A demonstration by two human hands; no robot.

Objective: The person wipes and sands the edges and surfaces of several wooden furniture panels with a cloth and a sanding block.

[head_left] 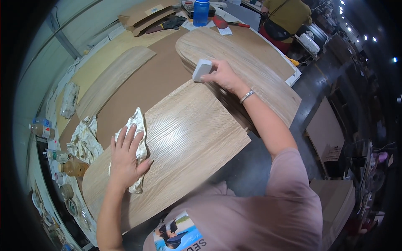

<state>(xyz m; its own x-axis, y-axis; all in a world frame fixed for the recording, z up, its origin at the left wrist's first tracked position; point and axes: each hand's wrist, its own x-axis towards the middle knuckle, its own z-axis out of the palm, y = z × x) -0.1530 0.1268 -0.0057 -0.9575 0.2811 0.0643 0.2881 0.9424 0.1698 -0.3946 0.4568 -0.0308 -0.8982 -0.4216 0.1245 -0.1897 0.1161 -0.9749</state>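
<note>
Left hand [125,157] lies flat, fingers spread, pressing a crumpled white cloth [136,138] onto the near wood-grain panel [184,142]; its grip is wide, not closed on the cloth. Right hand [224,75] reaches forward, its grip closed on a small grey block [202,69] at the edge of the stacked rounded panels [251,71]. Both panels rest on the brown surface [138,83]. A blue bottle [201,11] stands at the far end.

Flat brown cardboard boxes [144,16] sit left of the blue bottle [201,12]; the top box has a small pale label [154,9].
</note>
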